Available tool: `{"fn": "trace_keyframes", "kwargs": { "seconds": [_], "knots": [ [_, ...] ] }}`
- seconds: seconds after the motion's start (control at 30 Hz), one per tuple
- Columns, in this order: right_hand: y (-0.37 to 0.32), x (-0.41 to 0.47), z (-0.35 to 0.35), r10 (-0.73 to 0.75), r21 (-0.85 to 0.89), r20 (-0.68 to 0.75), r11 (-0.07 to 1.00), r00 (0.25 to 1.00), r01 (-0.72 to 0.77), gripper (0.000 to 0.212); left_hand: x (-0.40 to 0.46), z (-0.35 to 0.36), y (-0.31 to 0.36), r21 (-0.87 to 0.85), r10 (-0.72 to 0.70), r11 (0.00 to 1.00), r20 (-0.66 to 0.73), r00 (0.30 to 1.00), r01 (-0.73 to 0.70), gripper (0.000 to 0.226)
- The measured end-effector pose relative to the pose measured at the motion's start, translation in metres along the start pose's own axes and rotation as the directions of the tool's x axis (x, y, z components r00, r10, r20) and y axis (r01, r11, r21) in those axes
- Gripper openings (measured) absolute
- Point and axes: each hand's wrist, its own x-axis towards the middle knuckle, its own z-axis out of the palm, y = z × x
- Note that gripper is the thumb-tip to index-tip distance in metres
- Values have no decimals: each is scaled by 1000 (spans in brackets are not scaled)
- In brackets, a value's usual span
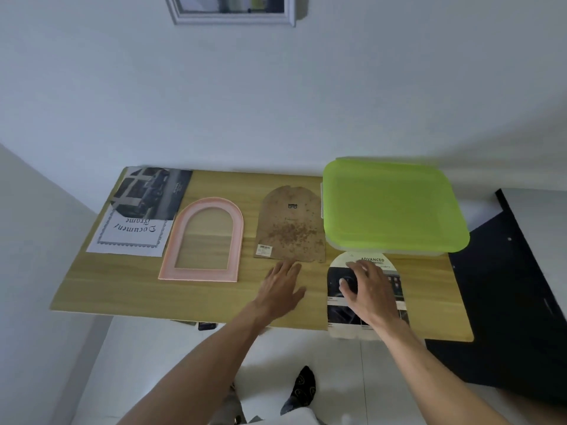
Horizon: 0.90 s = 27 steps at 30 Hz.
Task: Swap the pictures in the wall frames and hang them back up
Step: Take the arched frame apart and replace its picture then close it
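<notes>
An empty pink arched frame (202,240) lies flat on the wooden table (122,296). To its right lies its brown arched backing board (290,223). An arched printed picture (368,302) lies at the front right, overhanging the table edge. My right hand (366,289) rests on that picture with spread, bent fingers. My left hand (283,286) lies flat on the table just below the backing board, holding nothing. At the back left a dark arched car picture (153,191) lies on a white "Document Frame" sheet (132,234). A grey frame (233,10) hangs on the wall above.
A container with a green lid (392,207) stands at the back right, touching the arched picture's top. A black surface (506,286) borders the table on the right. White wall lies behind, white floor and my socked foot (302,391) below.
</notes>
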Motion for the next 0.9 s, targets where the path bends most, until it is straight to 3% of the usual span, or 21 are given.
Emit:
{"fn": "trace_keyframes", "kwargs": {
  "seconds": [0.57, 0.9],
  "knots": [
    [-258, 126, 57, -219, 83, 143, 974, 965, 209, 43, -31, -123, -242, -142, -376, 924, -169, 911, 355, 55],
    [-406, 199, 118, -283, 49, 344, 958, 896, 283, 52, -29, -165, -374, -107, -467, 884, -150, 872, 455, 55]
  ]
}}
